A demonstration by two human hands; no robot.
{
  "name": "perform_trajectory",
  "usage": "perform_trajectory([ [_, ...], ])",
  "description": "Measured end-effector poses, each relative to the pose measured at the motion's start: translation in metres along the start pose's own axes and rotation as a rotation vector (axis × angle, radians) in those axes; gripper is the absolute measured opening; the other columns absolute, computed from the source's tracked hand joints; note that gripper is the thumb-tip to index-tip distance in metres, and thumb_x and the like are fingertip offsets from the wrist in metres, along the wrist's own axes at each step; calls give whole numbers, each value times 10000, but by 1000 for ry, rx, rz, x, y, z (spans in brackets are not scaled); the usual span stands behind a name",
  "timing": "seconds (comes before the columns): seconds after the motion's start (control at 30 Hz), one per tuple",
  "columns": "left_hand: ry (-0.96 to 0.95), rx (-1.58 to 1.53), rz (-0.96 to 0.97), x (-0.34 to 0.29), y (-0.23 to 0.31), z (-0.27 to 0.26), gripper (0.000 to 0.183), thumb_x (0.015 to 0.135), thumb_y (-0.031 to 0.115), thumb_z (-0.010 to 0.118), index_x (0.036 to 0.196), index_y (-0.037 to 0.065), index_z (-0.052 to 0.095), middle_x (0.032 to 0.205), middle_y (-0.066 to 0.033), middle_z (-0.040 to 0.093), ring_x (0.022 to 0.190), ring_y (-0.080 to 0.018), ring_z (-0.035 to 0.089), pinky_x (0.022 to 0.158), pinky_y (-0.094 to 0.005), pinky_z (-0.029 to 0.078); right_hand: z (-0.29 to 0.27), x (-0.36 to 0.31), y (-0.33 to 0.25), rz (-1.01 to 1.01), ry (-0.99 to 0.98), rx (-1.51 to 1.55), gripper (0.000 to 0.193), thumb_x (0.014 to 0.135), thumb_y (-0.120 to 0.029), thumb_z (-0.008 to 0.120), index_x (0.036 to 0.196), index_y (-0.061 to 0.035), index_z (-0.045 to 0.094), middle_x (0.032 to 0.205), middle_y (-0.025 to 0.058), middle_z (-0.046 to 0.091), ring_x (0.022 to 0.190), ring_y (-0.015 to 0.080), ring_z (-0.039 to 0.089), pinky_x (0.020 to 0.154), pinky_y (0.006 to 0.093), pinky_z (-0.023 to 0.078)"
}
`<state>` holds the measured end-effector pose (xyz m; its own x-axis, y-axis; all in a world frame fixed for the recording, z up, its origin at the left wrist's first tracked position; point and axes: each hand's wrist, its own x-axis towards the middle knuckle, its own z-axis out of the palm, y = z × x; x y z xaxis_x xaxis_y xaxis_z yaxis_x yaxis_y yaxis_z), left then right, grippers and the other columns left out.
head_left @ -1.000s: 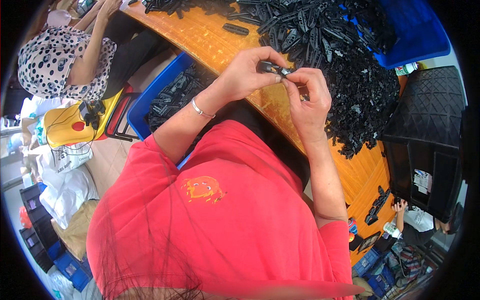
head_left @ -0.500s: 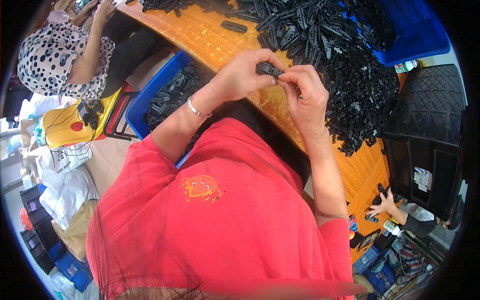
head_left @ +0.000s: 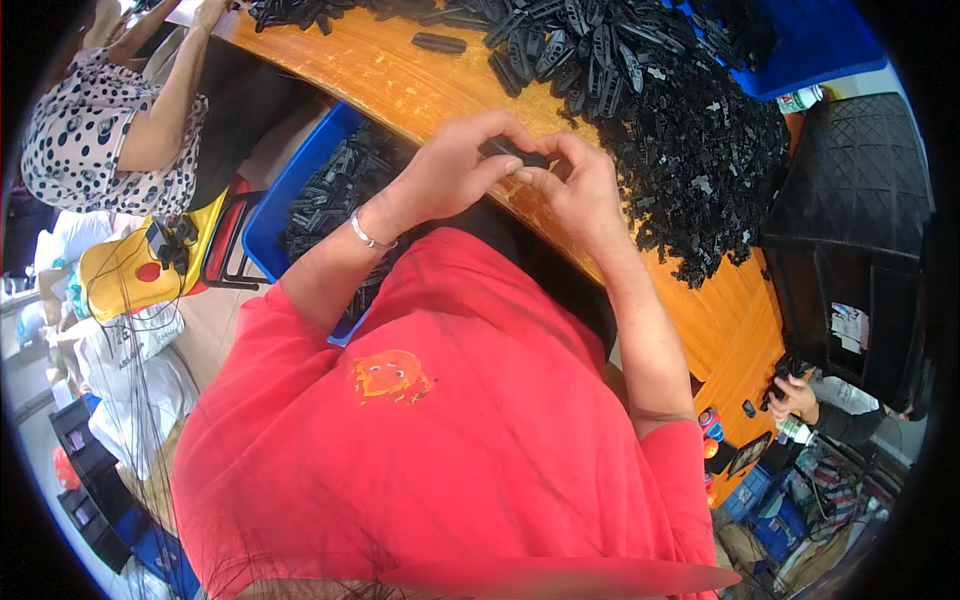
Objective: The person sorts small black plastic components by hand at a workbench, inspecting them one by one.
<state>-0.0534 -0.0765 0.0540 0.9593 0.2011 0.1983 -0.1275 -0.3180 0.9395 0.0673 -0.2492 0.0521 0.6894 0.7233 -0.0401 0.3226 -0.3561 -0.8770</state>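
Between my two hands is a long black plastic part (head_left: 515, 153), held above the near edge of the wooden table. My left hand (head_left: 459, 163) is closed round its left end, thumb along the near side. Fingers and thumb of my right hand (head_left: 575, 188) pinch its other end. Whether a smaller piece sits in the right fingertips is hidden. Past my hands lies a heap of similar long black parts (head_left: 570, 45). Beside it, to the right, spreads a pile of small black pieces (head_left: 700, 150). One single long part (head_left: 438, 43) lies apart on the tabletop.
A blue bin (head_left: 300, 190) of black parts stands below the table edge at left. Another blue bin (head_left: 830, 50) and a large black crate (head_left: 850, 190) border the right side. A co-worker in a spotted top (head_left: 100, 150) sits left; another person's hand (head_left: 795, 395) shows at right.
Both my hands have drawn slightly left and closer together on the black part. The view has shifted a little. At right, the other person's hand has closed around dark parts.
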Motion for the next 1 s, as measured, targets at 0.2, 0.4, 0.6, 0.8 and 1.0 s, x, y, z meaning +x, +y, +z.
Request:
perform_trajectory([
  [0.2,-119,137,-167,-25,-7,-18,181,961,31,692,1140,9,706,986,-33,725,887,-85,637,786,-260,523,31,-10,16,82,-165,77,313,831,-188,902,1052,-19,758,865,126,761,754,215,722,721,362,575],
  [0.4,-530,456,-251,-53,-16,-114,109,964,7,681,1065,-5,720,1075,-153,752,1022,-334,724,905,-393,564,6,-4,11,-142,-81,-159,219,906,-229,826,1035,-59,778,1003,140,765,913,333,751,816,428,596],
  [0.6,161,611,-91,-8,-25,-109,175,969,90,721,1135,35,735,1097,-121,753,1042,-283,716,883,-400,565,-21,42,39,-283,224,-738,228,945,-191,770,1135,-71,732,1106,143,680,889,394,736,770,480,603],
  [0.8,387,991,236,72,-89,-95,333,907,106,750,1237,75,729,1149,-143,693,1148,-371,631,1006,-452,532,-9,50,43,-222,173,-858,170,953,-143,741,1062,-40,662,1082,175,628,866,413,732,751,494,608],
  [1.0,247,1092,55,89,-102,-96,331,892,99,765,1219,64,730,1141,-117,724,1132,-376,653,974,-437,553,-9,52,46,-155,138,-853,160,949,-149,750,1026,-63,639,1083,165,649,890,416,722,762,509,590],
])
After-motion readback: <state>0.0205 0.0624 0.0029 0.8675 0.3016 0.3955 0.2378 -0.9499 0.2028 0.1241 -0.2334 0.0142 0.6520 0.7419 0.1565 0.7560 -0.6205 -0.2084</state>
